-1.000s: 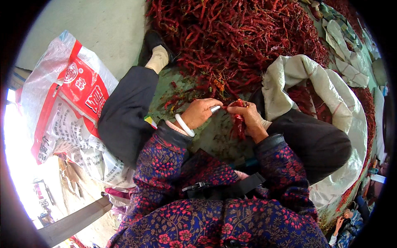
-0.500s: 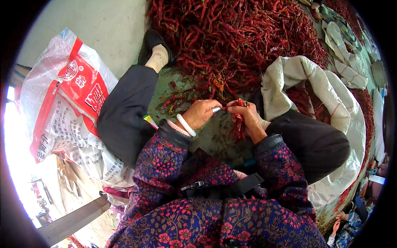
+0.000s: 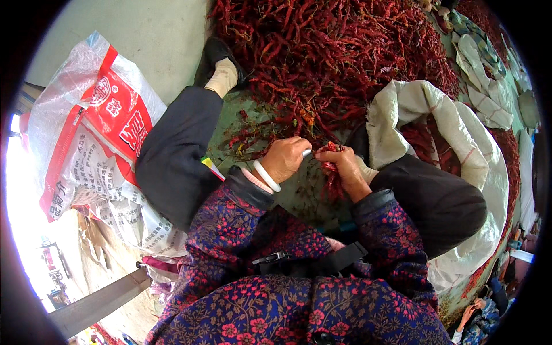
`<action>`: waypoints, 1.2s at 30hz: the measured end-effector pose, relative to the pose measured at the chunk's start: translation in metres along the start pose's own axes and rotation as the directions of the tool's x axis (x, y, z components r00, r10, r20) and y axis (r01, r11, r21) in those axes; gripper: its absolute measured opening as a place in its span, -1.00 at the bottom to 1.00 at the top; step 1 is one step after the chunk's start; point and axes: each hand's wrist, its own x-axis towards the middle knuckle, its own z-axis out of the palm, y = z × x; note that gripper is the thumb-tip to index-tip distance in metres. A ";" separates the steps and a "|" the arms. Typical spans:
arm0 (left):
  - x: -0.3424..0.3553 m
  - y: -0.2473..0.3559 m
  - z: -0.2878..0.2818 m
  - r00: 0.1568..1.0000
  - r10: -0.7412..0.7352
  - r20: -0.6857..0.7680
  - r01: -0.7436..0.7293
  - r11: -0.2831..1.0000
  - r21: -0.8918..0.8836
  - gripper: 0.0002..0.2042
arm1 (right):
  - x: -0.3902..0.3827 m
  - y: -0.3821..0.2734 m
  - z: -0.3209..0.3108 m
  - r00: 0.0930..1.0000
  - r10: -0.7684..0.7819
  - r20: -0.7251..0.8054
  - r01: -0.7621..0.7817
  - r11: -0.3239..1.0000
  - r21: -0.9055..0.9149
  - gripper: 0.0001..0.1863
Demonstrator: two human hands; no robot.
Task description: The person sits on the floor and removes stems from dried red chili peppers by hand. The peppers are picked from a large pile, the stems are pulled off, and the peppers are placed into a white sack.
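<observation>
My right hand (image 3: 344, 165) is closed round a bunch of dried red chillies (image 3: 332, 187), which hang below the fingers, with some poking out above the thumb. Close beside it, my left hand (image 3: 283, 161) has its fingers pressed together in a pinch. A small silver metal piece (image 3: 306, 153) shows at its fingertips; whether it is worn or held I cannot tell. Anything else in that pinch is hidden. A white bangle (image 3: 267, 176) circles my left wrist. Only a narrow gap separates the two hands, over the floor between my legs.
A large heap of red chillies (image 3: 339, 52) spreads ahead, with loose ones near my left foot. At right, an open white woven sack (image 3: 483, 155) holds chillies. A red and white printed sack (image 3: 86, 132) lies at left. Another person's hands (image 3: 471, 310) show at lower right.
My left hand has shifted slightly right, its fingers curling inward at the silver piece. My right hand keeps its place with the chillies. The view has moved a little.
</observation>
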 end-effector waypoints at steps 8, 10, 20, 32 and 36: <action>-0.006 -0.035 0.039 0.966 -0.164 -0.200 0.210 0.949 0.235 -0.95 | -0.036 0.002 0.044 0.982 -0.176 0.072 0.186 0.965 -0.183 -0.89; -0.001 -0.043 0.039 0.897 -0.366 -0.248 0.372 0.928 -0.026 -0.90 | -0.031 0.013 0.045 0.981 -0.162 0.105 0.170 0.983 -0.075 -0.89; -0.058 0.002 0.068 0.978 -0.209 0.019 0.209 0.974 -0.090 -0.84 | -0.038 -0.186 -0.032 0.758 -0.652 0.035 0.524 0.575 -0.629 -0.88; -0.078 0.007 0.108 0.784 -0.264 0.562 0.226 0.964 0.138 -0.78 | 0.029 -0.107 -0.208 0.979 -0.198 -0.051 0.004 0.270 -0.963 -0.71; -0.068 0.006 0.087 0.807 -0.197 0.557 0.083 0.971 0.223 -0.67 | 0.064 -0.063 -0.258 0.979 -0.190 0.070 0.025 -0.229 -0.973 -0.60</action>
